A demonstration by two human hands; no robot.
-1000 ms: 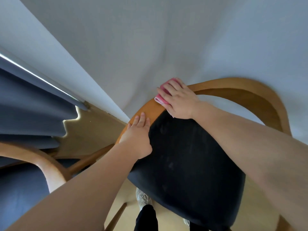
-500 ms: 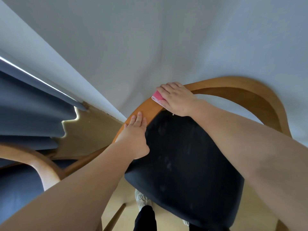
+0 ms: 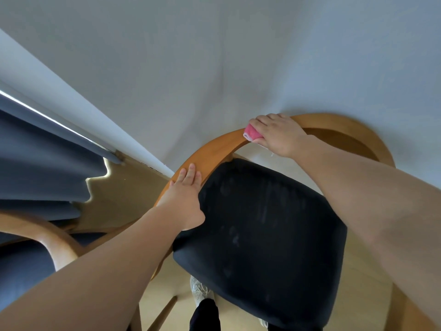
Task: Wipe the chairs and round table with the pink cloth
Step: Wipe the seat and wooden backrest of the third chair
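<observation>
**Wiping the curved back of the chair**

At the far left of the frame hangs a dark curtain. Below it, in the lower left, I see the wooden arm of a second chair, which no hand touches now.

Toward the centre, my left hand lies flat on the wooden back rail. The fingers are straight and close together, and the thumb is down by the edge of the black seat. I judge this hand is there to keep the chair steady, so that it does not slide when I push on it.

Right of the centre, at the top of the curve, is the pink cloth, folded small and laid over the rail. My right hand covers it. The fingers curl over the far side and the thumb is on the near side, so the cloth is pinched against the wood and can follow the curve.

I think the rail to the right of this hand is the next part to wipe. The seat shows pale marks. The round worktop is not in the frame.
</observation>
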